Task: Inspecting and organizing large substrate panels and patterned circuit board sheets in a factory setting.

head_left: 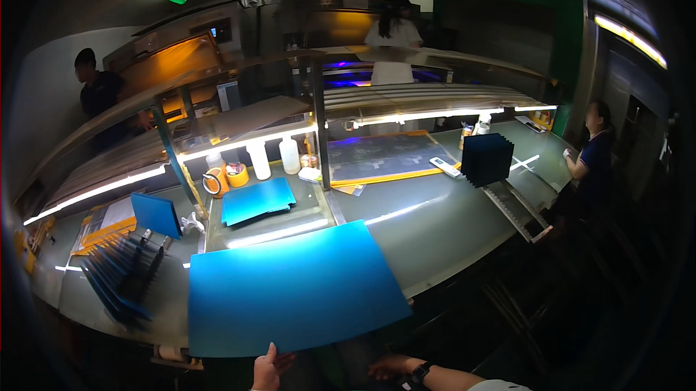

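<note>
"Pinching or loose, the left hand (267, 372)?"

"Pinching. Its thumb lies on the near edge of a large blue sheet (297, 289), with the fingers mostly hidden underneath."

"And the right hand (390, 367)?"

"Low in shadow, just beyond the sheet's near edge, a dark watch (421, 371) on its wrist. It is too dim there to tell whether those fingers hold anything."

"Where is the sheet?"

"Front and centre, overlapping the near side of a long grey workbench (442, 246). I can't say whether its far part rests on the bench."

"What lies around it?"

"Just past it, a small stack of blue sheets (257, 202). Behind that, two white bottles (258, 160) and some orange tape rolls (216, 182). To the left, a rack of upright dark sheets (119, 279); to the right, a standing row of dark ribbed sheets (487, 160)."

"Anyone nearby?"

"One person (596, 148) at the bench's far right, and two more people (392, 39) beyond the shelves."
</note>
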Demonstrator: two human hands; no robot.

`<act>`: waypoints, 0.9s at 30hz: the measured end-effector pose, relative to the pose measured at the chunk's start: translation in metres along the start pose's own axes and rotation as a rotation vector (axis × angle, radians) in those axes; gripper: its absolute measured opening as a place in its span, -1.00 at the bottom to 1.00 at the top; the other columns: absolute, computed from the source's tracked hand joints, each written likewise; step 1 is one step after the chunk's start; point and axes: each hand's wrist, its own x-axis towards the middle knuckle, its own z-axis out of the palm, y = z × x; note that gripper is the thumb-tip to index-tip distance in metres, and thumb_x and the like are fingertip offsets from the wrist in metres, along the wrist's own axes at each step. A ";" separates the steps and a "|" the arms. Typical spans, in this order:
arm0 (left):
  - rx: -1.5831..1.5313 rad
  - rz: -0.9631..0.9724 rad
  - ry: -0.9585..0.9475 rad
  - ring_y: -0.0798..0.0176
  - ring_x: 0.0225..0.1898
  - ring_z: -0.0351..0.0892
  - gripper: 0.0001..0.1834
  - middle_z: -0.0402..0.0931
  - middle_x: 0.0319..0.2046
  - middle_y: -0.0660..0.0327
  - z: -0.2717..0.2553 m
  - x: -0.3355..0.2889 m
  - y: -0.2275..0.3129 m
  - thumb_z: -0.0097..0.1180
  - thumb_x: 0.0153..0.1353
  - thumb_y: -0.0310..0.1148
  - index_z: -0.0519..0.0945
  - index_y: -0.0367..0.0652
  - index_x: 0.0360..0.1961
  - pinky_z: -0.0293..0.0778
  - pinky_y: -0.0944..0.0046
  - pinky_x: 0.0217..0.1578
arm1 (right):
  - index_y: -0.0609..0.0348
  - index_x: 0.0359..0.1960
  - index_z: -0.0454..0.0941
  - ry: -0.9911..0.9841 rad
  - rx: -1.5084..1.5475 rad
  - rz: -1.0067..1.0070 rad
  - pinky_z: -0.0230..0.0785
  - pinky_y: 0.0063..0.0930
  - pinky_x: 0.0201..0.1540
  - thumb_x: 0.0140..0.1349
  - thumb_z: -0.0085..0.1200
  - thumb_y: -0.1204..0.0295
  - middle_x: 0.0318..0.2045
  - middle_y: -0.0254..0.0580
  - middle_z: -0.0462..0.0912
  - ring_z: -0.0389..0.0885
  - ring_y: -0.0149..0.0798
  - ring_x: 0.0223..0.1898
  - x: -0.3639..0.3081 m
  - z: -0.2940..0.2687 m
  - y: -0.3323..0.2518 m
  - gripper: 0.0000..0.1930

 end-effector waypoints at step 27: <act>0.075 -0.003 -0.042 0.04 -0.08 0.52 -0.37 0.49 -0.06 -0.10 -0.006 -0.004 0.003 -0.05 0.27 0.05 0.40 -0.43 -0.01 0.43 0.14 -0.10 | -0.01 -0.24 0.63 -0.025 -0.036 -0.056 0.25 -0.65 -0.52 0.21 0.01 -0.02 -0.46 -0.40 0.65 0.48 -0.55 -0.56 0.011 -0.003 0.000 -0.62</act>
